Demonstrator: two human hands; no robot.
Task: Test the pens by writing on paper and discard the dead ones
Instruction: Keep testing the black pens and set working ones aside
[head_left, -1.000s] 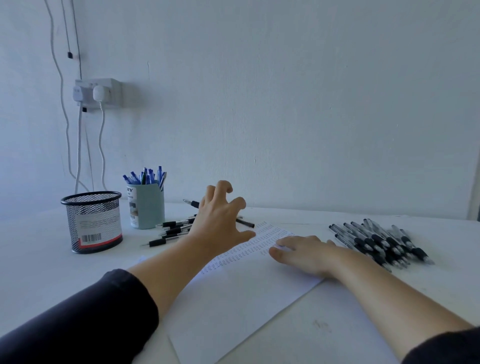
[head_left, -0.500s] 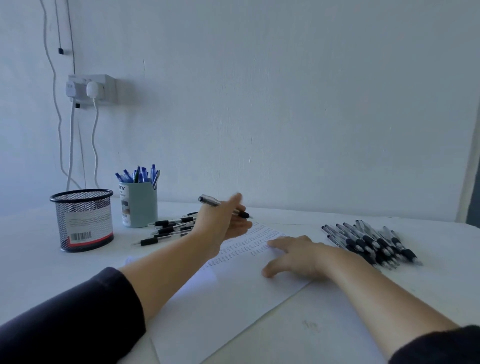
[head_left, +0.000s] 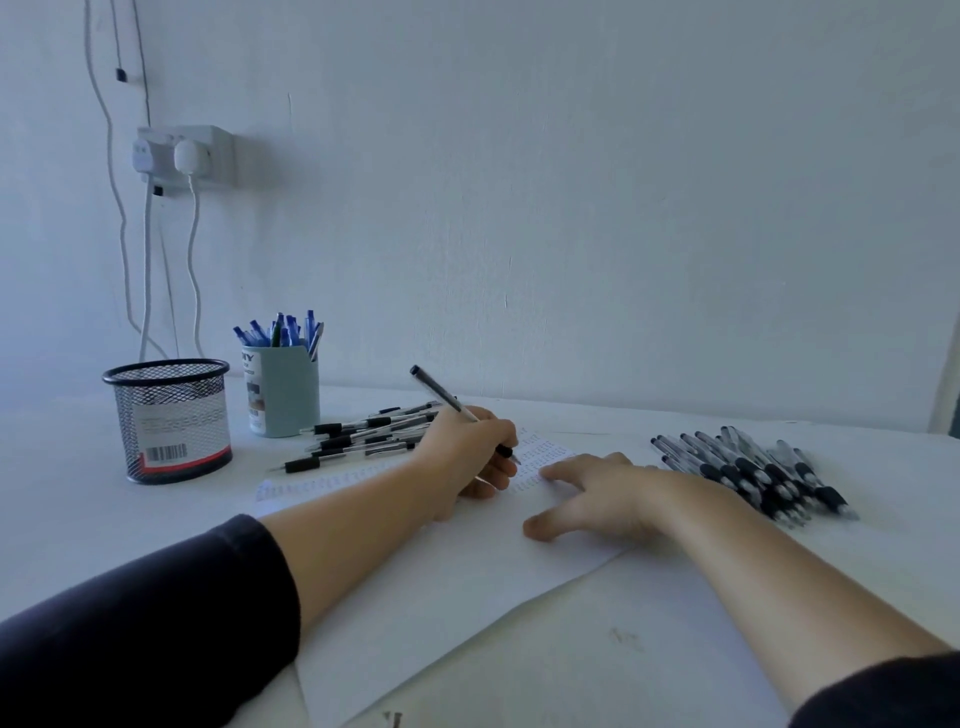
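My left hand (head_left: 470, 454) grips a black pen (head_left: 441, 392) in a writing hold, its tip down on the white paper (head_left: 441, 597) among rows of small marks. My right hand (head_left: 597, 499) lies flat on the paper just right of the tip, fingers spread, holding nothing. A loose pile of black pens (head_left: 363, 434) lies behind my left hand. A second, larger pile of black pens (head_left: 753, 470) lies to the right of the paper.
A black mesh cup (head_left: 171, 421) stands at the far left of the white table (head_left: 675, 623). A pale blue cup (head_left: 283, 395) holding several blue pens stands beside it near the wall. A wall socket (head_left: 182, 156) with cables hangs above.
My left hand picked a black pen up from the pile behind the paper, turned it into a writing grip and brought its tip down onto the paper. My right hand stayed on the sheet.
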